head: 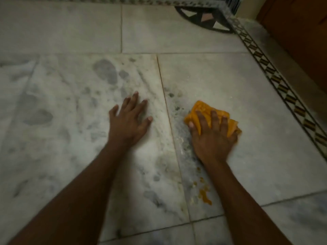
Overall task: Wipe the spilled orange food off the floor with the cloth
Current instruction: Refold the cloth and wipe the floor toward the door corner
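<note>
Head view, looking down at a marble floor (221,80) laid in large pale slabs with grey veining and thin dark joints.

Right hand (213,137): laid on top of a crumpled orange cloth (203,108), fingers spread and bent down over its folds, thumb at the cloth's left edge, pressing it against the floor. The grip is closed on the cloth. The cloth sits on the slab to the right of a long joint, just beside that joint and well apart from the patterned border (276,80) that runs diagonally along the floor's right edge.

Left hand (130,119): flat on the neighbouring slab to the left of the same joint, palm down, fingers straight and apart, holding nothing.

Spilled orange food (205,194): small blobs and specks on the floor beside the right forearm, nearer the viewer than the cloth, close to the joint. A faint pale, gritty smear lies along the joint between these blobs and the cloth.

Background: a dark inlaid motif (203,16) with triangular pieces lies at the far edge of the floor, where the border turns a corner. Brown wooden panelling (304,32) fills the far right corner. Motion blur softens the border and the right hand's outline.
</note>
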